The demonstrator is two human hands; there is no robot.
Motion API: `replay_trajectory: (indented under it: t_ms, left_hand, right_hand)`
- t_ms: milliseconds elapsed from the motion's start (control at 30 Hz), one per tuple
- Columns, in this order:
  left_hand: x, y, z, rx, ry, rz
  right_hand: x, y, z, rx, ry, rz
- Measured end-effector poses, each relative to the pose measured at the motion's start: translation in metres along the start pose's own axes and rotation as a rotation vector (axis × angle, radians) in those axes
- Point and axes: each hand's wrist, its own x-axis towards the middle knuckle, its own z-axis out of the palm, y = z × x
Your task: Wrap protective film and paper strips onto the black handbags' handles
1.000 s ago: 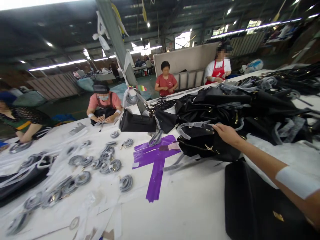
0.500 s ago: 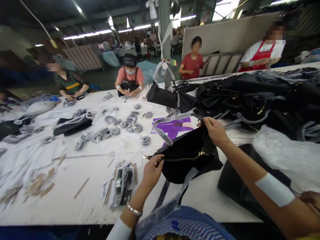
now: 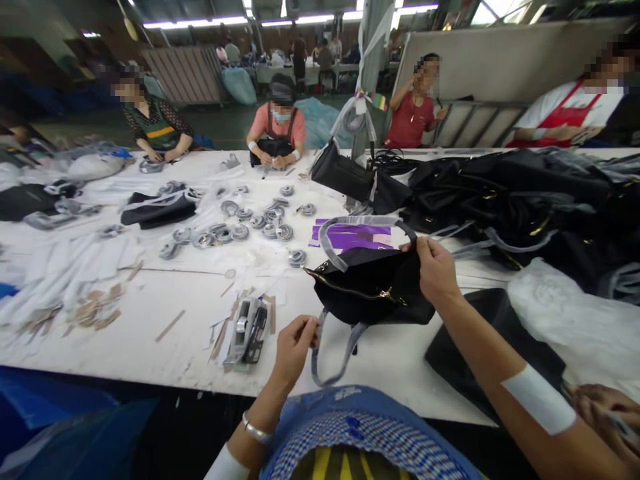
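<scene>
A black handbag is held above the table, its top open and a gold zipper running along the near edge. My right hand is closed on the bag's right end, near the base of the far strap. With fingers pinched, my left hand holds the near strap, which is wrapped in clear film and hangs in a loop. The far strap, wrapped likewise, arches over the bag's opening. Purple sheets lie behind it.
A tape dispenser stands left of my hand, and several coiled straps lie beyond. Black bags are piled at the right, near white plastic. Co-workers sit across the table; another person's hand shows at lower right.
My left hand has left the zipper end of the bag and moved down to pinch the near strap. My right hand keeps its hold. The view has shifted.
</scene>
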Motion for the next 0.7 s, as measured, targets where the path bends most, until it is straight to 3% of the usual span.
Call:
replay_trajectory:
  t_ms: [100, 133, 167, 267, 367, 467, 567, 700]
  left_hand:
    - [-0.018, -0.005, 0.014, -0.141, -0.474, -0.150]
    - [-0.018, -0.014, 0.020, -0.121, -0.535, -0.202]
    - [-0.016, -0.023, 0.027, -0.091, -0.501, -0.244]
    - [0.008, -0.045, 0.043, -0.235, -0.138, -0.321]
    - [0.037, -0.037, 0.048, -0.609, 0.048, -0.198]
    - [0.058, -0.008, 0.048, -0.699, 0.136, -0.059]
    - [0.079, 0.018, 0.053, -0.649, 0.182, -0.054]
    - [0.114, 0.044, 0.074, -0.668, 0.122, -0.040]
  right_hand:
    - [0.003, -0.009, 0.004, 0.233, 0.124, 0.050]
    - [0.003, -0.013, 0.005, 0.297, 0.141, 0.074]
    - [0.002, -0.017, 0.006, 0.359, 0.146, 0.101]
    - [-0.006, -0.028, 0.005, 0.504, 0.109, 0.171]
    - [-0.023, -0.033, 0.001, 0.575, 0.062, 0.229]
    - [-0.042, -0.029, -0.003, 0.708, 0.075, 0.334]
    - [-0.057, -0.017, -0.004, 0.904, 0.041, 0.448]
    - [-0.075, 0.013, -0.002, 1.107, -0.012, 0.552]
